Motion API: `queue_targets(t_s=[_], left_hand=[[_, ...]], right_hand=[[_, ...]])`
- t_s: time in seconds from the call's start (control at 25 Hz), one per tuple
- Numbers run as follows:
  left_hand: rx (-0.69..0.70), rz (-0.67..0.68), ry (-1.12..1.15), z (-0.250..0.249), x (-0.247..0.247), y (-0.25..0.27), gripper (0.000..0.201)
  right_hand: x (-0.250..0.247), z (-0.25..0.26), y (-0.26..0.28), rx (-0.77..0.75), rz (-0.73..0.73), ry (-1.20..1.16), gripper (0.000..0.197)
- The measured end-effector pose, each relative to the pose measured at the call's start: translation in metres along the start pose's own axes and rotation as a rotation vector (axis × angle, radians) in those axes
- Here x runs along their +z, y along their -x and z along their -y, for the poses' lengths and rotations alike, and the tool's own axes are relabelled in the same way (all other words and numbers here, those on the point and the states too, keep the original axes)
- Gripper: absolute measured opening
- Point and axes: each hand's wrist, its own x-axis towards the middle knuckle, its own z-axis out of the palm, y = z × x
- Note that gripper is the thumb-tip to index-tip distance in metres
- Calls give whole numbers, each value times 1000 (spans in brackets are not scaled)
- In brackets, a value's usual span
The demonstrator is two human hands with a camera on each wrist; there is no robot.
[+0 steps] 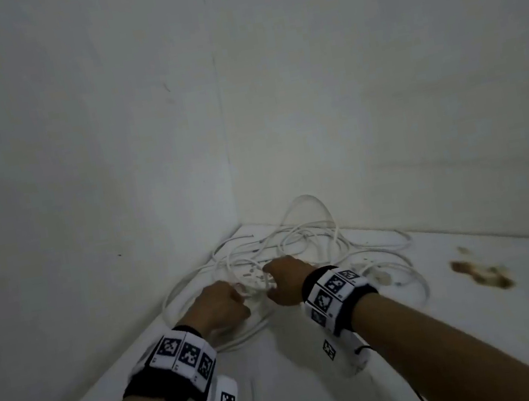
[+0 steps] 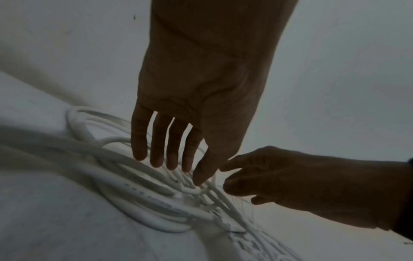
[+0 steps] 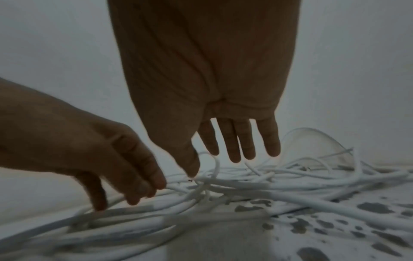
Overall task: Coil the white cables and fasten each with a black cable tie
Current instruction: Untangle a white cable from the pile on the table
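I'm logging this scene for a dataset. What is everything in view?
white cables: several tangled, count unclear, white, heaped in the corner of the surface
surface: one, white, with brown stains at the right
walls: two, white, meeting behind the cables
wrist bands: two, black with printed markers, one per wrist
left hand: fingers extended, down at the cables
right hand: fingers extended, down at the cables

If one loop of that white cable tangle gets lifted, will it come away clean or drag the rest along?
It would probably drag neighbours: the white cables cross over one another many times. They look springy rather than limp, since one loop stands up by itself. The left hand and right hand are both at the crossings.
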Motion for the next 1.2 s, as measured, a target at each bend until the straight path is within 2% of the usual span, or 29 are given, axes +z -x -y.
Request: queue_targets(t_s=[0.08,0.24,0.28,0.36,0.52,0.68,0.76,0.84,1.0,1.12,1.2], left_hand=[[-44,33,46,8,2,-5,15],[-6,83,48,19,13,-14,14],[16,75,50,21,14,-17,12],[33,19,82,22,16,-23,26],[12,-77,505,-7,0,-23,52],[-15,-97,905,-49,-17,-17,58],[-53,-134,1012,-68,-22,-19,55],[-5,-136,1079,-87,-30,-21,50],[103,-160,1192,-95,-52,-32,52],[49,-265,1151,-93,-62,-43,46],[39,-267,1186,-106,-57,-50,43]], right_hand=[[6,2,-14,14,29,12,52],[2,0,-17,-54,-16,27,33],[-7,0,-15,-92,-74,-10,29],[-38,-3,-5,-182,-223,-127,23],[-125,-10,39,-193,-460,-299,22],[-187,-46,74,-51,-775,-460,27],[-204,-71,90,92,-885,-436,29],[-210,-100,108,248,-956,-390,29],[-212,-157,161,466,-1038,-331,20],[-204,-182,193,488,-979,-239,16],[-192,-191,199,474,-951,-187,9]])
